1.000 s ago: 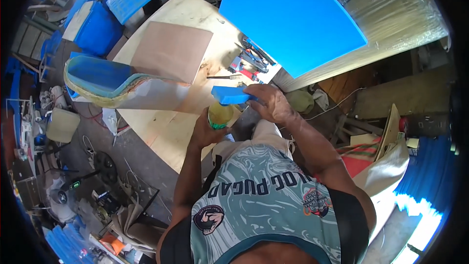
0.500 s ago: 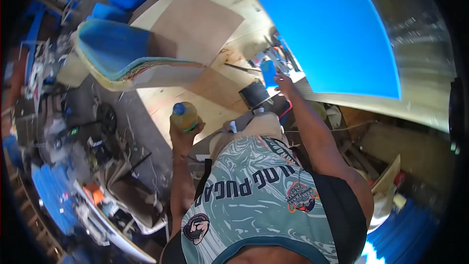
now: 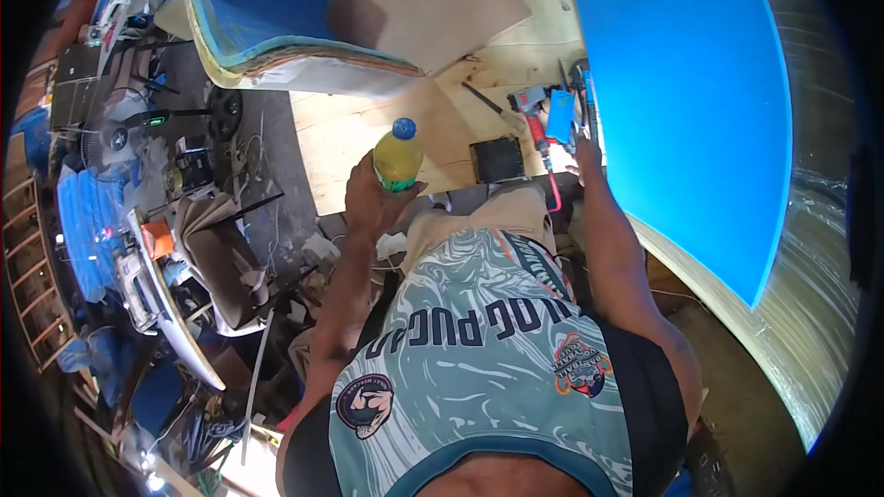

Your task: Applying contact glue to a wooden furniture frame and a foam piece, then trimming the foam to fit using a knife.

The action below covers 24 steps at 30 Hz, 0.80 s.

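Note:
My left hand (image 3: 370, 198) is wrapped round a plastic bottle (image 3: 399, 158) of yellow liquid, with a blue cap and a green lower part. It holds the bottle nearly upright above the near part of the plywood table (image 3: 336, 133). At the table's right side my right hand (image 3: 587, 158) rests beside several tools, thumb apart from the fingers and nothing visible in its grasp. Just left of its fingertips lies a blue rectangular object (image 3: 560, 117). Next to that is a red and grey power tool (image 3: 532, 115) with a red hose (image 3: 554, 193).
A curved padded shell (image 3: 267, 9) with blue lining stands at the table's far left, by a brown sheet (image 3: 442, 0). A large blue panel (image 3: 691, 101) leans at the right. A black square (image 3: 497, 159) lies near the front edge. A fan (image 3: 101, 140) and clutter fill the left floor.
The view has turned and shifted. My left hand still grips the bottle. My right hand has gone from the blue rectangular object to a spot just right of it and nearer me.

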Each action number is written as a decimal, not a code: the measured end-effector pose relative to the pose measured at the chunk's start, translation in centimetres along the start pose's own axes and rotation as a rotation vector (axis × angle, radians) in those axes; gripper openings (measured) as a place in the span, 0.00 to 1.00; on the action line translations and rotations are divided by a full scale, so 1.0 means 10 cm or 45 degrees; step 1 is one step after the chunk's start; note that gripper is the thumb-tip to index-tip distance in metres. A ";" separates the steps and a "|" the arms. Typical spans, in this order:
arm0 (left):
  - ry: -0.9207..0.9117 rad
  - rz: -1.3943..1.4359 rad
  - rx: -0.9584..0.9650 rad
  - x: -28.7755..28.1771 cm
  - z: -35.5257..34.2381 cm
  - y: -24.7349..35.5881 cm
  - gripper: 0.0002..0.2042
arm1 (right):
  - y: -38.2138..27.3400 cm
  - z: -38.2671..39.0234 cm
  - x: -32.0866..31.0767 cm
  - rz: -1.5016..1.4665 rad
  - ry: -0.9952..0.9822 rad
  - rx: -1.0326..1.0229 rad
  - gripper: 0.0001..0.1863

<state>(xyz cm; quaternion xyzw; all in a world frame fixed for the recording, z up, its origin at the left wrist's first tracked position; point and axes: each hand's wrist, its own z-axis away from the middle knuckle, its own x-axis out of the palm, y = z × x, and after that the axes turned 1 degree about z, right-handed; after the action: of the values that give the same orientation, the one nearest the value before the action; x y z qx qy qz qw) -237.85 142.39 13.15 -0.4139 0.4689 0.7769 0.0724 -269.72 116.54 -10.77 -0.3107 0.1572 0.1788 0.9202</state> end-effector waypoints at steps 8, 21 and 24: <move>0.037 -0.616 0.190 0.24 -0.12 0.31 0.35 | -0.11 0.37 -0.19 0.265 -0.067 -0.872 0.21; 0.090 -0.571 0.385 0.46 -0.19 0.30 0.33 | -1.32 2.25 0.41 0.568 -0.582 -1.178 0.38; 0.067 -0.556 0.382 0.52 -0.17 0.20 0.33 | -1.29 2.27 0.47 0.628 -0.523 -1.221 0.38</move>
<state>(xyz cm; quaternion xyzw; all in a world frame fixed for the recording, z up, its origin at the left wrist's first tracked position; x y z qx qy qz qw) -241.24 138.51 10.39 -0.5098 0.4801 0.6539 0.2866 -255.96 122.32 11.19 -0.6063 -0.0554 0.4960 0.6192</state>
